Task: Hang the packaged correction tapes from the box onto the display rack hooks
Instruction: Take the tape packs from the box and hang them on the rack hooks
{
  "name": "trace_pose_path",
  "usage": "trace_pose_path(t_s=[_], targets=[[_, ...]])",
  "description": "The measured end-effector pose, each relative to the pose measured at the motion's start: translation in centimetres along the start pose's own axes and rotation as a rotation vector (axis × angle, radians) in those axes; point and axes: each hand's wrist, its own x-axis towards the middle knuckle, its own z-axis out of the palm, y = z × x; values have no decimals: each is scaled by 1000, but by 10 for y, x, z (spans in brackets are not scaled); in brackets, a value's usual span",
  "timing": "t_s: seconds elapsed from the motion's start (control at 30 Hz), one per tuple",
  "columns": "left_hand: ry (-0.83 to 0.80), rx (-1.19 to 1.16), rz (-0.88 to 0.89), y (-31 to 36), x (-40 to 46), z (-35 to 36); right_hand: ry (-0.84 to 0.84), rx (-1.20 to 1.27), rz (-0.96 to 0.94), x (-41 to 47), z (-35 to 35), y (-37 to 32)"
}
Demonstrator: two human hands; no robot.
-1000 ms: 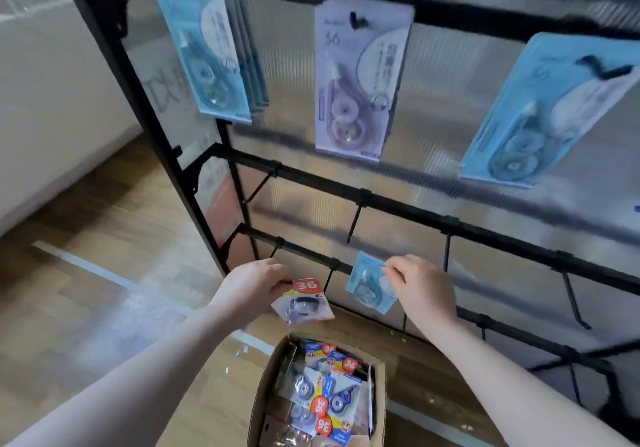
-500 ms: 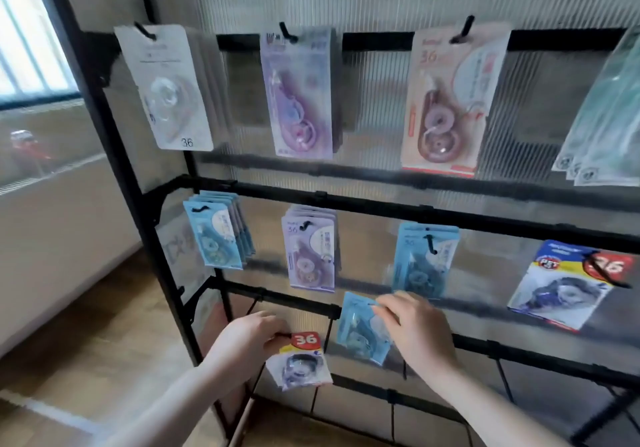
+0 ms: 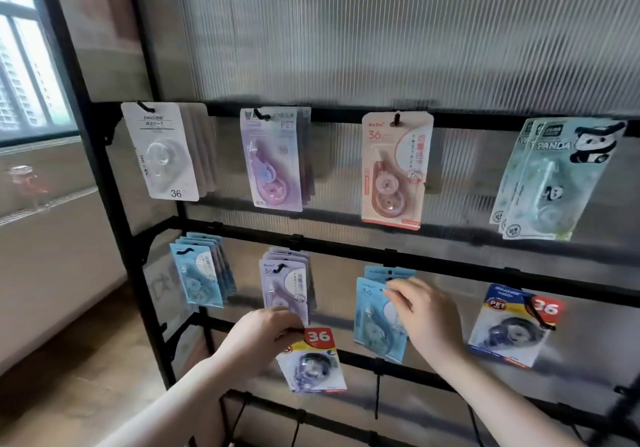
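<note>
Soft daylight enters from a window [image 3: 24, 65] on the far left; the wide-angle view bends straight edges (most at the borders) and looks slightly blurred.

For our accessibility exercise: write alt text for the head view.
A person's right hand lifts a blue correction tape pack to a display rack hook while the left hand holds a yellow one; other packs hang above.
</note>
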Motion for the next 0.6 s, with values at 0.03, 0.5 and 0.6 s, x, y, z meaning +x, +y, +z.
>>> trace_pose_path(t_s=[0.03, 0.5, 0.6], targets=[[-1, -3, 2, 3, 4, -1, -12, 2, -2, 2, -1, 2], [66, -19, 13, 24, 29, 2, -270, 187, -29, 6, -5, 20], [61, -11, 9, 27, 29, 3, -320, 203, 16, 7, -7, 23]])
